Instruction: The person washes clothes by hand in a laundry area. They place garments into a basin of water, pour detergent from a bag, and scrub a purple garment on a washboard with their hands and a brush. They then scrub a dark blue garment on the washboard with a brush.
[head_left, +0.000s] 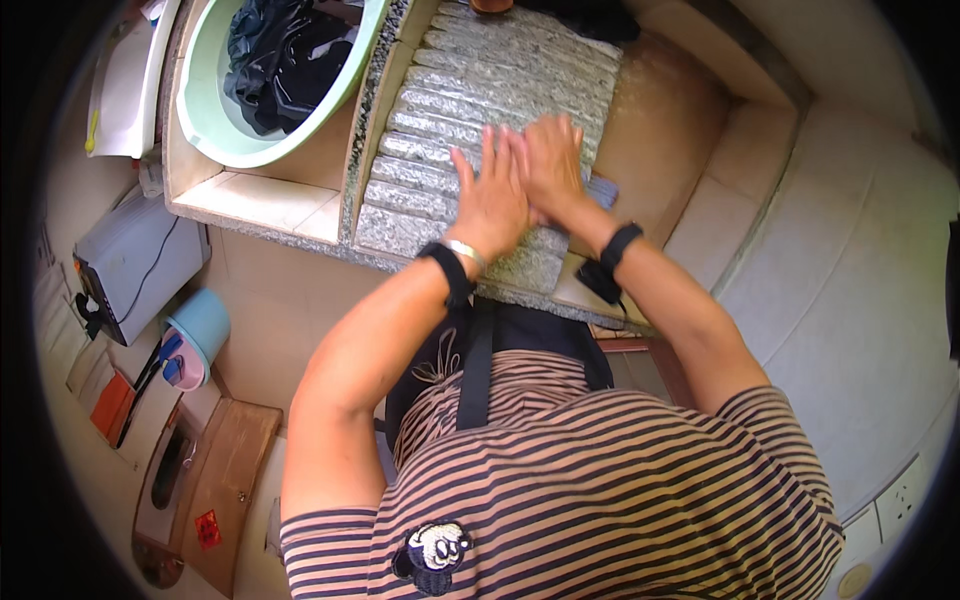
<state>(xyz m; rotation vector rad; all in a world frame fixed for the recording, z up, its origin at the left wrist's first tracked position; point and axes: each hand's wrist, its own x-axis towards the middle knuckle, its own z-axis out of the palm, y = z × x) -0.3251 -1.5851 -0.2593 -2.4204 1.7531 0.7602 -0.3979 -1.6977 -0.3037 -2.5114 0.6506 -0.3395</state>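
Note:
My left hand (493, 199) lies over the wet, ridged stone washboard (427, 157), fingers spread and pointing away from me. Beside and against it, my right hand (551, 161) is also over the ridges, partly blurred. Whether anything lies under the palms cannot be told. A bluish-grey item (603, 192), perhaps a cloth or brush, shows at the board's right edge, just beyond my right wrist. Left of the board, a pale green plastic basin (196, 112) holds dark wet cloth (292, 75).
A granite-edged divider (360, 127) separates basin and washboard. The tiled sink floor (660, 112) extends right of the board. Dark cloth (607, 22) lies at its far end, near a brown round object (491, 6). A light blue bucket (206, 322) is at lower left.

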